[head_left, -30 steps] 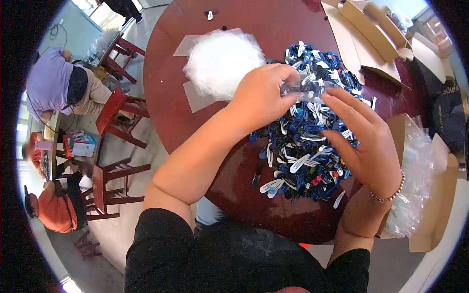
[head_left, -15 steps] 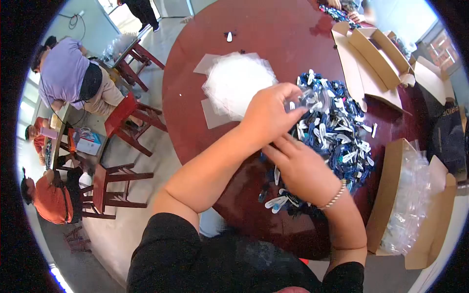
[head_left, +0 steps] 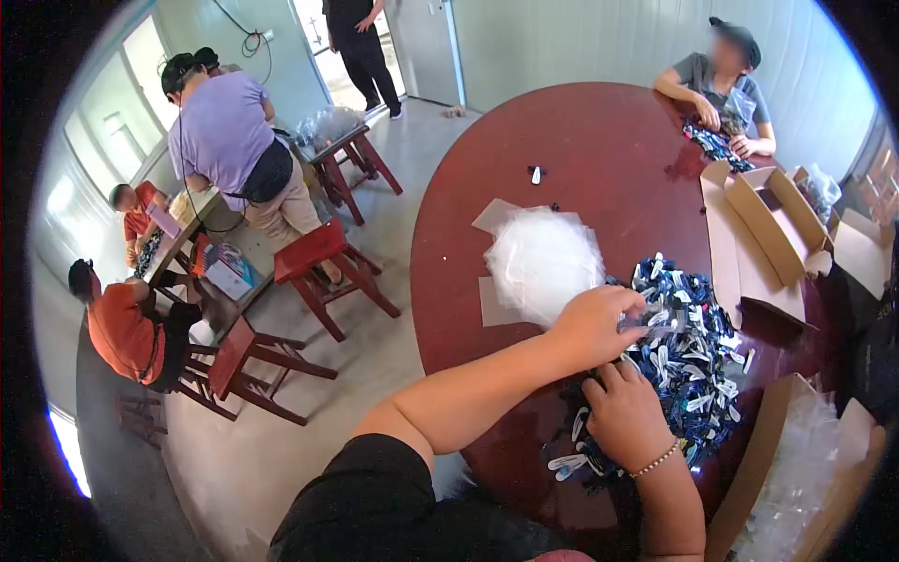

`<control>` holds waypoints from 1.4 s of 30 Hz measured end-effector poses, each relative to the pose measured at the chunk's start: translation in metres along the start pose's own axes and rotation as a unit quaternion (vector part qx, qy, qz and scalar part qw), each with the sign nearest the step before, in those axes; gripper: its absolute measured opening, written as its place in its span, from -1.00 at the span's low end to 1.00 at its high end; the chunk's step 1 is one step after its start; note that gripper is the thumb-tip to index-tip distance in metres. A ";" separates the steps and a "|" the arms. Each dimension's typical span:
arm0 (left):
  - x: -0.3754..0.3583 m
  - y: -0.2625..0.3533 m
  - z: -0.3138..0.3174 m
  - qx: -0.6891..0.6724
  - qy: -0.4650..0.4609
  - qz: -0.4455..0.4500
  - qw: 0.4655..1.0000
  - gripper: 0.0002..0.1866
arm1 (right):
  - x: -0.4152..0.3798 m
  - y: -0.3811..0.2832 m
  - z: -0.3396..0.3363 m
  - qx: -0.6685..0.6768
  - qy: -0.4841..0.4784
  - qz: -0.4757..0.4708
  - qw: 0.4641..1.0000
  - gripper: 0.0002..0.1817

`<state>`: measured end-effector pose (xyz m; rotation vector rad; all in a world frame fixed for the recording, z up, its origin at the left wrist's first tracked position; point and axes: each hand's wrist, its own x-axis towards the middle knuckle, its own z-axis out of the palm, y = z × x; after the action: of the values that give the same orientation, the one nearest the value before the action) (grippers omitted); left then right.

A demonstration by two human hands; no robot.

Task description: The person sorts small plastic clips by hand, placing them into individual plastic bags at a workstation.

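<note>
A pile of dark blue and white hair clips point(head_left: 693, 375) lies on the dark red round table point(head_left: 524, 122). Over its upper left part, my left hand point(head_left: 599, 326) pinches a clear plastic bag point(head_left: 663, 321); what the bag contains is hard to make out. Just below, my right hand point(head_left: 629, 417), with a beaded bracelet at the wrist, rests on the left side of the pile. Its fingers are curled and close together, and anything between them is hidden. A stack of clear plastic bags point(head_left: 543, 262) sits left of the pile, beyond my left hand.
Open cardboard boxes point(head_left: 773, 220) stand at the right, and another box point(head_left: 763, 468) with clear bags is at the lower right. A co-worker point(head_left: 726, 94) handles clips across the table. Red stools point(head_left: 323, 245) and other people are at the left.
The view has tilted up and shifted left, showing more of the room and the co-worker opposite. My right hand has drawn back from under my left, its fingers now curled on the clips.
</note>
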<state>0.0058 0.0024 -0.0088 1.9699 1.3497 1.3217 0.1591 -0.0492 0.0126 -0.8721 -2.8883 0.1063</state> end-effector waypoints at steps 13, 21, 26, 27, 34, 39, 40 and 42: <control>-0.001 -0.003 0.001 0.004 0.001 -0.003 1.000 -0.71 | -0.003 0.017 -0.029 0.131 0.020 0.100 0.986 -0.71; -0.001 -0.003 0.001 0.010 -0.006 0.005 1.000 -0.72 | -0.014 0.050 -0.049 0.221 0.154 0.143 0.952 -0.78; 0.002 0.000 -0.001 0.015 -0.038 -0.013 0.999 -0.74 | -0.022 0.075 -0.047 0.259 0.208 0.202 0.921 -0.79; 0.002 -0.001 0.001 0.009 -0.050 -0.027 0.998 -0.74 | -0.023 0.081 -0.042 0.386 0.205 0.247 0.865 -0.78; 0.003 0.006 -0.003 0.042 -0.012 -0.018 0.999 -0.71 | -0.030 0.108 -0.040 0.732 0.236 0.222 0.600 -0.72; 0.002 0.016 -0.004 0.031 -0.039 -0.071 0.996 -0.66 | -0.026 0.124 -0.031 0.837 0.260 0.189 0.443 -0.76; 0.001 0.012 -0.003 0.031 -0.033 -0.054 0.997 -0.66 | -0.026 0.122 -0.030 0.827 0.273 0.189 0.453 -0.75; 0.001 0.014 -0.003 0.025 -0.042 -0.065 0.997 -0.67 | -0.024 0.121 -0.034 0.830 0.278 0.215 0.433 -0.75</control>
<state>0.0101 -0.0038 0.0035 1.9119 1.4569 1.1438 0.2500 0.0392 0.0314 -0.6922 -0.7298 1.7732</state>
